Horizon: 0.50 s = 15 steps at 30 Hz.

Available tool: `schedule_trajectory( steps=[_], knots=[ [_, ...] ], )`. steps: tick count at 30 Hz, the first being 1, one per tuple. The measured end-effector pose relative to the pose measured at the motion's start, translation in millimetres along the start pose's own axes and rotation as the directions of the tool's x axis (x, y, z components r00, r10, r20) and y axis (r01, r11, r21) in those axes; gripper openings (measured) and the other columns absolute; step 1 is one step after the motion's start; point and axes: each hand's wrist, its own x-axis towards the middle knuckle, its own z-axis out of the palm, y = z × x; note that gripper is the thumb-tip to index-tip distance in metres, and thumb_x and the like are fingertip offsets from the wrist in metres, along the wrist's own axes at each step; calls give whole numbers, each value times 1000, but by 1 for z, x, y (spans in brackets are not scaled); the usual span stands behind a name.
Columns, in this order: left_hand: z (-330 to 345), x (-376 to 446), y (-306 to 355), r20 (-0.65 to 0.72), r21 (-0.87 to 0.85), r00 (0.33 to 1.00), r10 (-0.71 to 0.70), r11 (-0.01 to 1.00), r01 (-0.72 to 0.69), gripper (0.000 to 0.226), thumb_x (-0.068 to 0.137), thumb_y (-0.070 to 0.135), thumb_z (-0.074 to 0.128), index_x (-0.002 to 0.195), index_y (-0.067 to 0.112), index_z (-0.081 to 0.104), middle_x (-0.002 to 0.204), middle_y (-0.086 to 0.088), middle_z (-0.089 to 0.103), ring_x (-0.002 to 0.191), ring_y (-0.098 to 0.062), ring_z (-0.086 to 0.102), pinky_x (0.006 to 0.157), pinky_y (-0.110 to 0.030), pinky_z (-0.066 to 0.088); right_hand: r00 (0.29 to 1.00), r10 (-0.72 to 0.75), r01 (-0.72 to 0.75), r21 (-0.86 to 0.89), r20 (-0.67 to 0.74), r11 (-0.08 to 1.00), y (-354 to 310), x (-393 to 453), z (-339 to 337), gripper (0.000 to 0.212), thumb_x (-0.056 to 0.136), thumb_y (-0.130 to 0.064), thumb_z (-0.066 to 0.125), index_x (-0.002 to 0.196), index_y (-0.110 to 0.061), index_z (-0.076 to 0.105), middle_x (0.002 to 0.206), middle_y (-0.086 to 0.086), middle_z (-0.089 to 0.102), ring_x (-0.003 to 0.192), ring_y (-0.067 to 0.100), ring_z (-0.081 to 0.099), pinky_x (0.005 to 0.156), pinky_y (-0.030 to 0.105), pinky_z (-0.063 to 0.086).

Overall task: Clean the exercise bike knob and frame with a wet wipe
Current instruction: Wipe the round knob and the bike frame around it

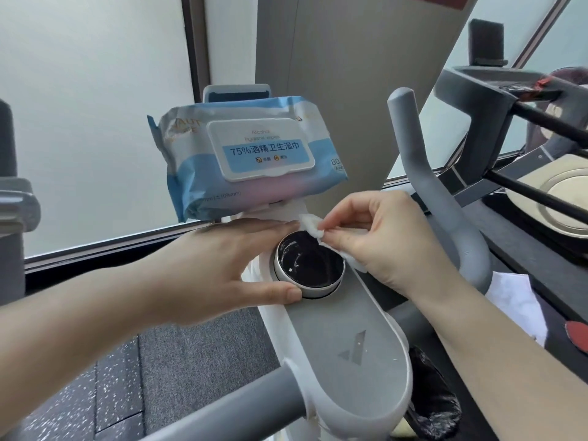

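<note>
The round knob (310, 265) has a black top smeared with white streaks and a pale rim, and it stands on the grey and white bike frame (346, 342). My left hand (229, 265) cups the knob's left side, thumb against the rim and fingers stretched flat behind it. My right hand (381, 240) pinches a folded white wet wipe (313, 226), which touches the knob's far right edge. More of the wipe trails under my right palm.
A blue pack of alcohol wipes (245, 157), lid closed, rests on the bike's tablet holder just behind the knob. Grey handlebars (436, 198) curve up at right. Another machine with a pale disc (556, 192) stands far right. Frosted windows lie behind, speckled floor below.
</note>
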Motion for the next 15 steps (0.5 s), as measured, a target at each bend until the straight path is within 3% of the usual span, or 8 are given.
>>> schedule_trajectory(
  steps=[2, 5, 8, 10, 15],
  knots=[
    [0, 0, -1, 7, 7, 1000, -4, 1000, 4, 76, 68, 87, 29, 135, 60, 5, 118, 61, 4, 111, 40, -3, 91, 9, -2, 999, -27, 27, -3, -18, 1000, -2, 3, 5, 13, 70, -12, 83, 69, -20, 73, 72, -4, 74, 72, 4, 71, 78, 23, 56],
    [2, 0, -3, 3, 54, 999, -52, 997, 52, 90, 63, 91, 23, 143, 54, 5, 136, 44, 6, 121, 28, 1, 91, 9, -7, 988, -80, 79, -10, -131, 997, 3, 6, 10, 14, 74, -10, 80, 72, -21, 71, 73, -8, 73, 72, 1, 70, 75, 19, 55],
    [3, -1, -6, 3, 39, 999, -47, 998, 47, 93, 63, 91, 24, 145, 50, 8, 135, 42, 9, 117, 33, -2, 90, 10, -7, 971, -47, 99, 212, -235, 972, 6, -3, -1, 7, 79, -10, 76, 79, -13, 70, 75, -7, 73, 74, 3, 70, 71, 14, 51],
    [3, -1, -6, -1, 23, 999, -35, 999, 35, 92, 64, 90, 26, 145, 50, 9, 134, 44, 9, 108, 40, -6, 90, 10, -6, 971, -93, 139, 202, -221, 969, 5, -11, -15, 6, 82, -9, 73, 85, -12, 69, 80, -5, 73, 80, 4, 70, 73, 12, 49],
    [4, -1, -8, -17, 17, 1000, -12, 1000, 12, 91, 65, 89, 27, 145, 49, 10, 135, 43, 13, 105, 42, -6, 90, 10, -4, 980, -193, 191, -36, -50, 981, 3, -25, -28, 15, 86, -12, 69, 96, -23, 71, 92, -10, 71, 93, 6, 66, 82, 9, 45]
  ],
)
